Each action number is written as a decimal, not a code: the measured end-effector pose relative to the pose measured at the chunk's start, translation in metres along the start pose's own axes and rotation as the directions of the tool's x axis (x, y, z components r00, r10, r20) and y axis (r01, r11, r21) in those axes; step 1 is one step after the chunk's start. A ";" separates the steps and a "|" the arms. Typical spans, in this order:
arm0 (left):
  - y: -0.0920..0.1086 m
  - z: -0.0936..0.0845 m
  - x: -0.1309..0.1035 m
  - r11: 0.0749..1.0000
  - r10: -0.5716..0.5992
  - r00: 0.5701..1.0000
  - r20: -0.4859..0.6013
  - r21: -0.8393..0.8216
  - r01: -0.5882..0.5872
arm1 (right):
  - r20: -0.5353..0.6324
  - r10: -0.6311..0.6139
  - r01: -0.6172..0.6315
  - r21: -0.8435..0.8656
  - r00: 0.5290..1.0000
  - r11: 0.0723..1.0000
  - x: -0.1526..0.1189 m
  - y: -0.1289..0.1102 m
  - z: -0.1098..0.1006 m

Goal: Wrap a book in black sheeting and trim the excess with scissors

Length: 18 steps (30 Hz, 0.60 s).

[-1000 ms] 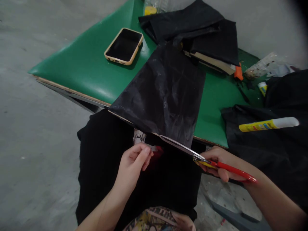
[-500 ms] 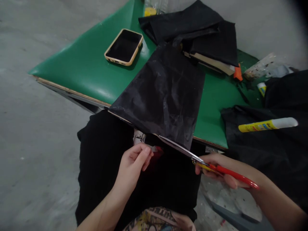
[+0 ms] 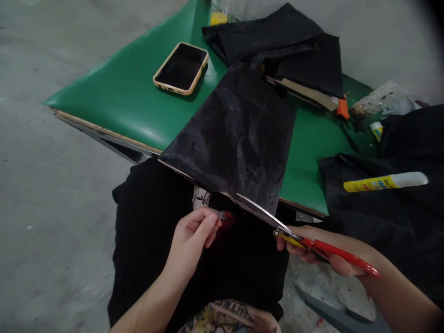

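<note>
Black sheet (image 3: 232,134) lies on green table (image 3: 121,101), near edge overhanging toward lap (image 3: 149,249). Right hand (image 3: 324,233) wrapped round red-handled scissors (image 3: 342,253); blades look slightly parted, near that edge, contact unclear. Left hand (image 3: 192,233) pinches small pale scrap (image 3: 221,215). Looks like trimming: line blades up with edge, snip short, hold sheet flat, left fingers clear of tips.

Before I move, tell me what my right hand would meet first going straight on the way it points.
The scissors lead your right hand, likely meeting the black sheet first, near its lower edge; depth is unclear.
</note>
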<state>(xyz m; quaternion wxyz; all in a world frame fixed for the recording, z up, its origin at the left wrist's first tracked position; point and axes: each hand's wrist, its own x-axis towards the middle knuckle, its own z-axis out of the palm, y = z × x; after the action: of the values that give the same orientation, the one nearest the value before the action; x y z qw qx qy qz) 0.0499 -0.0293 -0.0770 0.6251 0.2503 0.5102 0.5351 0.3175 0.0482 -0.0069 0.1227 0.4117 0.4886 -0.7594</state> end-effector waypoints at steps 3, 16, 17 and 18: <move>0.000 -0.001 0.000 1.000 0.001 1.000 -0.001 0.007 -0.001 | 0.022 -0.096 0.097 -0.039 0.995 0.995 0.002 -0.012 0.003; 0.000 -0.004 -0.002 1.000 -0.007 1.000 0.015 -0.006 0.007 | 0.027 -0.053 0.054 -0.041 0.998 0.998 0.014 -0.026 0.005; 0.001 -0.004 -0.002 1.000 -0.010 1.000 0.014 -0.009 0.011 | 0.035 -0.061 0.062 -0.045 0.998 0.997 0.014 -0.025 0.004; 0.000 -0.004 -0.002 1.000 -0.013 1.000 0.013 -0.012 0.014 | 0.034 -0.064 0.065 -0.055 0.997 0.996 0.015 -0.024 0.004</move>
<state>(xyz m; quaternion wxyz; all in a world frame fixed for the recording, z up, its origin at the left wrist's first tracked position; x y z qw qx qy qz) 0.0464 -0.0320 -0.0772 0.6336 0.2467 0.5046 0.5321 0.2919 0.0600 -0.0013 0.1176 0.3797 0.5207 -0.7556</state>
